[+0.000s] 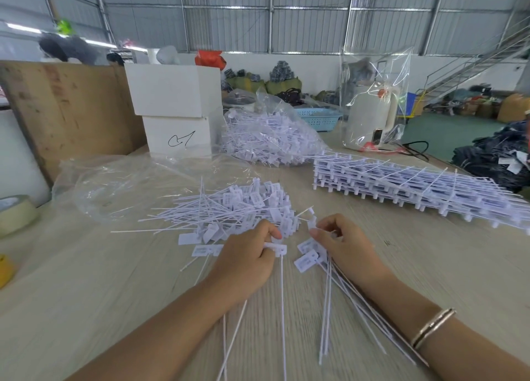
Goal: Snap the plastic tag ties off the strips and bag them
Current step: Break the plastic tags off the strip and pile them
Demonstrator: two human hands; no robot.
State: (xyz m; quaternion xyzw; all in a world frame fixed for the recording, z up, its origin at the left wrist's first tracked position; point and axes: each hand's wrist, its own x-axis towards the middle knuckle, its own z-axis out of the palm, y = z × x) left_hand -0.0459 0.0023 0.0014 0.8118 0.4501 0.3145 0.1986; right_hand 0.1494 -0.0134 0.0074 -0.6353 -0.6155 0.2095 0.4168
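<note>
Pale wooden table (pixel 86 289): loose tag ties (pixel 235 208), stacked strips (pixel 401 185), white boxes (pixel 175 108).

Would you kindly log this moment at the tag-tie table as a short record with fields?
left hand: grips a few ties, tails pointing toward the person
right hand: grips a bunch of ties, tails fanning toward the person
loose pile: snapped ties on the table, just beyond the hands
strips: stacked to the right, untouched
full bag: ties inside, behind the pile
empty bag: lying flat, left of the pile

Corrugated metal walls (pixel 309 22); pale wood table (pixel 86 280) — metal staircase (pixel 473 65), green floor (pixel 447 134)
</note>
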